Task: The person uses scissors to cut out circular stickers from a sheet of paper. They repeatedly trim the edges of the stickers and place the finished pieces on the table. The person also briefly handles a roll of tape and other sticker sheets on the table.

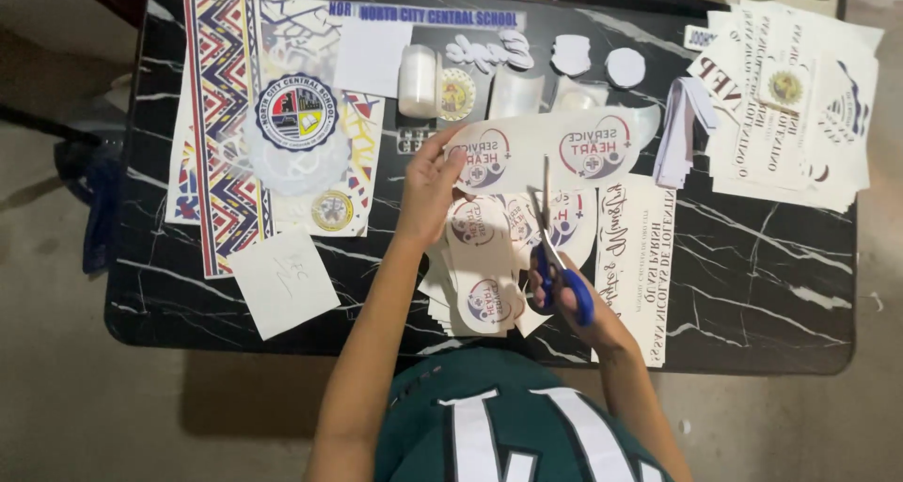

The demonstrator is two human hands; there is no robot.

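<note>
Head view looks straight down, and nearest us is the green jersey [508, 426] with white lettering. Just beyond it, the right hand [564, 289] has its fingers closed through the blue handles of the scissors [555, 247], blades pointing away and reaching up into the strip [555, 148]. Whether the blades are parted or shut, I cannot tell. Under the hand lies a pile of cut stickers [480, 256], round emblems overlapping at the near edge of the desk [752, 275]. Left hand [428, 186] now, fingers pinched on the left end of that strip, a glossy white sheet with two red-and-blue round emblems, held just above the desk between the two hands. Beside the right hand lies a long printed sheet [635, 256] with script lettering. Farther left, a blank white card [282, 280] and a patterned sheet [254, 125] with a school seal. Farther back, a tape roll [419, 79] stands near small white cut-outs [569, 57]. Far right, a stack of printed papers [800, 96].
</note>
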